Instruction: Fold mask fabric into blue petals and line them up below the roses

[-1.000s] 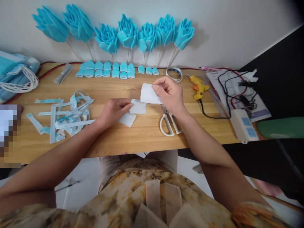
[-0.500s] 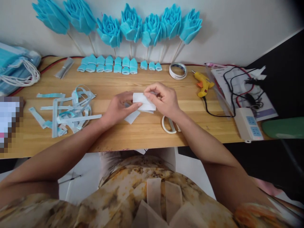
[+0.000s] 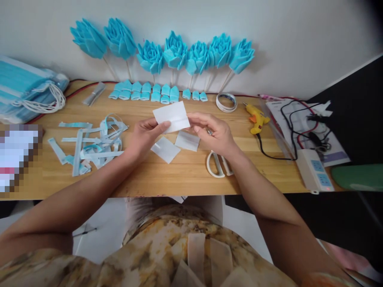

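Observation:
My left hand (image 3: 147, 137) grips a white square sheet (image 3: 172, 116), its thumb on top and its fingers underneath. The sheet is spread flat and tilted above the table. At its right edge is my right hand (image 3: 214, 131), thumb and index finger apart, fingertips at or just behind the edge; contact is hard to tell. Beneath them, one white square (image 3: 166, 150) lies on the table, with another white square (image 3: 189, 141) to its right. White-handled scissors (image 3: 214, 165) lie below my right wrist, which hides part of them.
Small folded blue pieces (image 3: 146, 91) stand in rows at the back, before blue flowers (image 3: 176, 50) on sticks. Cut blue strips (image 3: 78, 151) lie left. A tape roll (image 3: 226, 103), yellow glue gun (image 3: 256, 118) and power strip (image 3: 316, 171) are right; masks (image 3: 24, 89) are far left.
The white sheet, held between both hands before, now lies spread in my left hand. My right fingers have come off its top, and another square now shows on the table. The view has shifted.

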Motion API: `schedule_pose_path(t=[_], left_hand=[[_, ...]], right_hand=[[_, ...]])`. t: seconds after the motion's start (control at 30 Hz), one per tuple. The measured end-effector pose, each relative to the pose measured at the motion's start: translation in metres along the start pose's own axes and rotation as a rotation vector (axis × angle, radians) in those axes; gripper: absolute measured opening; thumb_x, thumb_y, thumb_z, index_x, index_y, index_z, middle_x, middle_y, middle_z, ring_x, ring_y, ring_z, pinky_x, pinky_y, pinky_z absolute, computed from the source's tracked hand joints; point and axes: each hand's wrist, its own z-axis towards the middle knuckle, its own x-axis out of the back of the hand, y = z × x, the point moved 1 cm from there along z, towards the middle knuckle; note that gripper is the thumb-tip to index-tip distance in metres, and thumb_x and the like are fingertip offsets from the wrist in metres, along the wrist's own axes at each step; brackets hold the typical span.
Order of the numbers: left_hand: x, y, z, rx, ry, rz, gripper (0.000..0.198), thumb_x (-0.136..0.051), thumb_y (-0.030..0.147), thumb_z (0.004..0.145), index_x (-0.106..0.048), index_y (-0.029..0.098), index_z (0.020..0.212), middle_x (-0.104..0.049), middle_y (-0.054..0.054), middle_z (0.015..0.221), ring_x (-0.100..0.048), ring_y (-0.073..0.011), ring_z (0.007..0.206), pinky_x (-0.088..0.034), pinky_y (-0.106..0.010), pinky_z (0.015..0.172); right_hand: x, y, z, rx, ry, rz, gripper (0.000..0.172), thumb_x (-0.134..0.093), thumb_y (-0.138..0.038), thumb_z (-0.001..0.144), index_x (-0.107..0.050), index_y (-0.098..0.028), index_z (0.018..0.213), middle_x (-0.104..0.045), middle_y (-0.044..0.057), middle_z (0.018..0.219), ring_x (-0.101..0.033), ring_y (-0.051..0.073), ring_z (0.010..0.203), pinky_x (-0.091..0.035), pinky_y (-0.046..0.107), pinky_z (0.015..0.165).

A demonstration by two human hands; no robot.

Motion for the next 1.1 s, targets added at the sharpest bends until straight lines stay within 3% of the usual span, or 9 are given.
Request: schedule_pose_path(t=[0.17, 0.27, 0.37, 0.7, 0.9, 1.1], left_hand=[[-0.003, -0.001, -0.005, 0.026, -0.046, -0.033, 0.041, -0.08, 0.059, 0.079, -0.082, 0.02, 0.092, -0.081, -0.005, 0.091, -0.072, -0.0229, 0.08, -0.054, -0.031, 0.064], [-0.005, 0.002, -0.007, 0.033, -0.064, -0.045, 0.038, -0.082, 0.058, 0.077, -0.082, 0.021, 0.087, -0.081, -0.004, 0.086, -0.07, -0.0211, 0.074, -0.051, -0.029, 0.059], [-0.005, 0.004, -0.009, 0.039, -0.066, -0.052, 0.036, -0.081, 0.057, 0.078, -0.082, 0.021, 0.083, -0.08, -0.004, 0.087, -0.069, -0.0195, 0.072, -0.05, -0.028, 0.059], [-0.004, 0.003, -0.006, 0.012, -0.093, 0.051, 0.037, -0.072, 0.056, 0.085, -0.078, 0.02, 0.078, -0.075, -0.002, 0.074, -0.063, -0.0169, 0.066, -0.046, -0.027, 0.059], [-0.006, 0.007, -0.008, 0.066, -0.1, 0.059, 0.039, -0.073, 0.059, 0.079, -0.078, 0.02, 0.075, -0.074, -0.002, 0.073, -0.061, -0.0169, 0.065, -0.044, -0.027, 0.058], [-0.005, 0.01, -0.009, 0.037, -0.126, 0.102, 0.046, -0.066, 0.063, 0.085, -0.076, 0.02, 0.073, -0.073, -0.003, 0.072, -0.064, -0.019, 0.069, -0.047, -0.028, 0.063]], right_hand=[[-0.002, 0.0, 0.003, -0.001, -0.008, -0.126, 0.025, -0.065, -0.031, 0.093, -0.077, -0.029, 0.115, -0.079, 0.002, 0.114, -0.071, 0.018, 0.091, -0.058, 0.035, 0.086], [-0.004, 0.0, 0.005, 0.008, 0.014, -0.085, 0.014, -0.068, -0.034, 0.092, -0.078, -0.025, 0.097, -0.08, 0.003, 0.099, -0.069, 0.018, 0.085, -0.057, 0.033, 0.08], [-0.005, 0.0, 0.006, -0.01, 0.04, -0.003, 0.015, -0.07, -0.036, 0.09, -0.077, -0.024, 0.089, -0.079, 0.002, 0.092, -0.069, 0.017, 0.082, -0.056, 0.033, 0.078], [-0.01, 0.008, 0.005, -0.158, 0.083, 0.193, 0.028, -0.074, -0.048, 0.086, -0.069, -0.021, 0.088, -0.073, 0.001, 0.087, -0.064, 0.015, 0.077, -0.053, 0.029, 0.068], [-0.012, 0.015, 0.007, -0.143, 0.109, 0.286, 0.021, -0.076, -0.04, 0.084, -0.067, -0.021, 0.088, -0.066, -0.003, 0.076, -0.059, 0.011, 0.066, -0.05, 0.026, 0.061], [-0.012, 0.015, 0.006, -0.17, 0.105, 0.328, 0.027, -0.076, -0.037, 0.084, -0.066, -0.022, 0.105, -0.074, 0.0, 0.09, -0.063, 0.011, 0.07, -0.052, 0.026, 0.065]])
